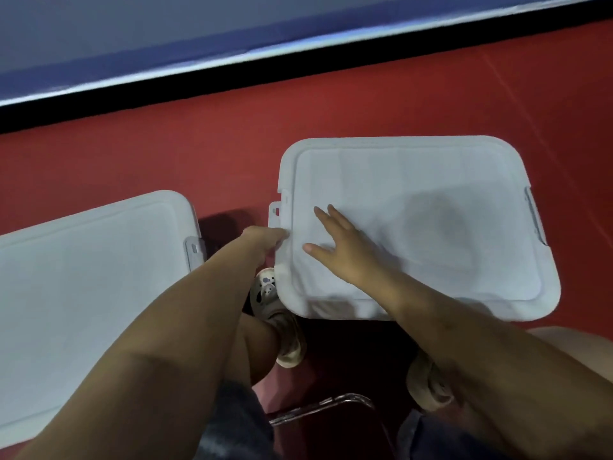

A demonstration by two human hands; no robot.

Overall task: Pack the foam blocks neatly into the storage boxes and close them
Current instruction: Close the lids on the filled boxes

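Two white storage boxes stand on the red floor with their lids on. The right box (431, 180) lies ahead of me, its left latch (276, 214) sticking out and its right latch (534, 215) folded down. My right hand (338, 242) presses flat on the lid's left part, fingers spread. My left hand (265, 239) reaches the box's left edge just below the raised latch; its fingers curl out of sight under the rim. The left box (83, 277) sits at my left, its latch (194, 252) down. No foam blocks show.
My two feet in pale clogs (278, 320) stand between and below the boxes. A metal chair frame (325, 406) lies under me. A black and blue wall base (232, 78) runs across the far side of the red floor.
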